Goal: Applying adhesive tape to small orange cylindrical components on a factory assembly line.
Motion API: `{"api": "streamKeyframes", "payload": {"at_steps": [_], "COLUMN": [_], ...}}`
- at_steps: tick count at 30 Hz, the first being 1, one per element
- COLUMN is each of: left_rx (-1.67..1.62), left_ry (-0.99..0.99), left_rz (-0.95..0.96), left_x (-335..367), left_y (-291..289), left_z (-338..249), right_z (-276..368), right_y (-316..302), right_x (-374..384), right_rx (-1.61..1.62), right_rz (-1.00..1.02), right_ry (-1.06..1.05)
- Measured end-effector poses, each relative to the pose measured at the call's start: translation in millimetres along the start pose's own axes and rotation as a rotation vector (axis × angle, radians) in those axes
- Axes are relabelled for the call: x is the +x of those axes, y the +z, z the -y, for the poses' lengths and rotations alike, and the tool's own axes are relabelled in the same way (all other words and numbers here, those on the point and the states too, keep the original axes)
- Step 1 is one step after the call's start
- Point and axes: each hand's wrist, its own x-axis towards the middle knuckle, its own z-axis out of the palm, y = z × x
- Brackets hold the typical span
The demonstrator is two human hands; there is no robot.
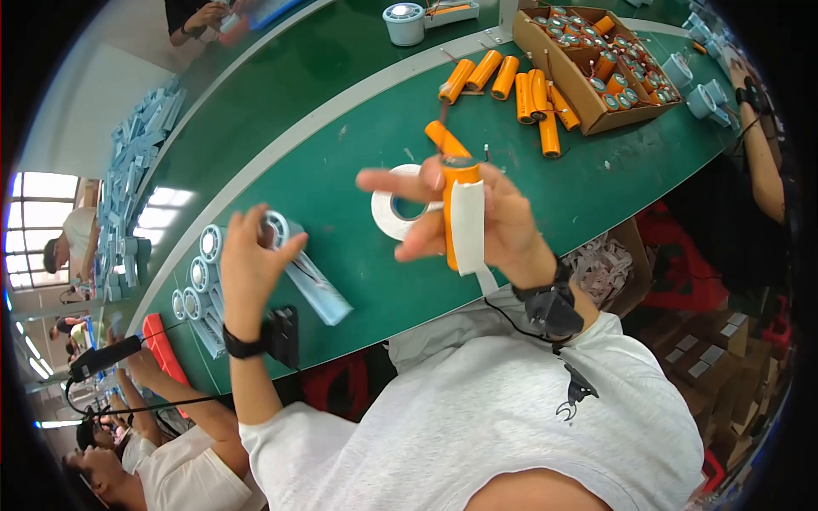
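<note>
My right hand [511,226] is closed around an orange cylindrical battery [452,230], held upright above the table. A white strip [468,226] runs down the battery's side, and my index finger points left. Behind this hand a roll of white tape [390,223] lies flat, partly hidden by the fingers. My left hand [253,272] has its thumb and fingers spread beside the round end of a light blue plastic housing [319,285]. Whether they touch it I cannot tell. Several similar housings [209,244] stand in a group left of this hand.
Loose orange batteries [503,77] lie on the green table [349,153] at the far side, beside a cardboard box [588,115] full of more. A pale divider [324,98] crosses behind. Co-workers sit on both sides; one person's forearm [764,166] is at right.
</note>
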Motion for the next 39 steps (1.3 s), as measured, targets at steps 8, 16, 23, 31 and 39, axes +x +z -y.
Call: {"api": "streamKeyframes", "payload": {"at_steps": [8, 16, 23, 31, 39], "left_rx": [0.189, -0.227, 0.315, 0.156, 0.151], "left_ry": [0.537, 0.638, 0.965, 0.968, 0.894], "left_rz": [-0.217, -0.046, -0.306, -0.346, -0.297], "left_x": [-35.5, -29.7, -32.4, -28.6, -30.4], "left_y": [8.5, 35.0, 32.8, 52.4, 49.2], "left_z": [27.5, 36.2, 17.6, 18.9, 12.6], "right_z": [-10.1, 9.4, 12.7, -2.8, -12.3], "right_y": [14.2, 23.2, 47.3, 39.8, 25.7], "right_x": [0.2, 1.0, 19.3, 30.1, 16.8], "right_rx": [0.802, -0.050, -1.404, -1.624, -1.724], "right_rz": [0.065, -0.187, -0.303, 0.070, 0.066], "right_ry": [-0.031, 0.027, 0.084, 0.054, -0.098]}}
